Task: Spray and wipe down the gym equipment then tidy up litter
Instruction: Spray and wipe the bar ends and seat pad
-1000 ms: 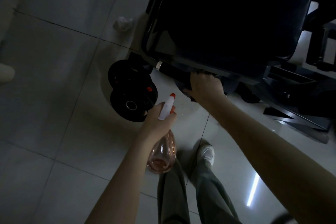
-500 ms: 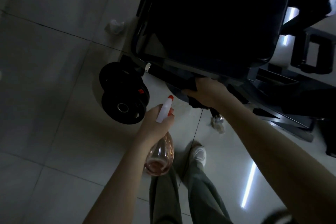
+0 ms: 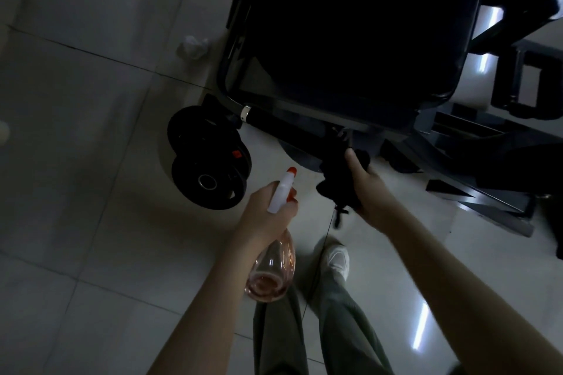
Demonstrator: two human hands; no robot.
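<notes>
**Wiping along the machine's lower frame**

Left hand (image 3: 268, 213) wraps the neck of the spray bottle (image 3: 274, 268), which I judge light and slick. Right hand (image 3: 368, 189) bunches a limp dark cloth (image 3: 335, 179) just under the frame bar (image 3: 289, 128), centre frame; contact is hard to judge in this gloom. Weight plates (image 3: 210, 167) crowd mid-left, with crumpled litter (image 3: 193, 46) upper left. Stepping room lies over the floor (image 3: 91, 253), lower left.
</notes>
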